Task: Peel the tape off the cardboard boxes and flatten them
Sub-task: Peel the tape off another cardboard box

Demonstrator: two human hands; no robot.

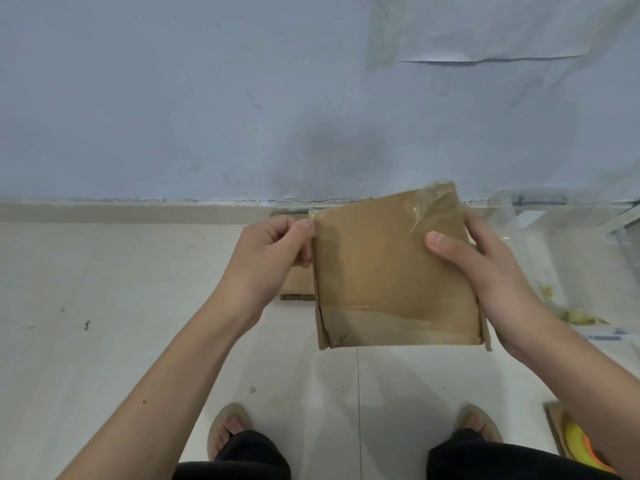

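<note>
Stood on the pale tiled floor (104,341) in sandals (228,427) and dark trousers (239,459), feet apart at the near edge of the view. Lay by the right foot, at the floor's near right corner: a scrap of cardboard (554,424) with something yellow and orange (578,445) on it. Held up between both hands, above the floor and in front of the body: a flattened cardboard box (391,271), its broad brown face toward the camera. Gripped the box's right edge with the right hand (498,271), thumb pressed flat on the face, fingers curled behind. Pinched at the box's upper left corner with the left hand (266,254), thumb and forefinger closed on what looked like an edge of clear tape (420,211); glossy tape also wrinkled across the upper right corner. Lay on the floor behind the held box, close to the wall (207,98): another piece of cardboard (294,289), mostly hidden. Stood at the right, against the wall: a clear plastic bin (571,237).
</note>
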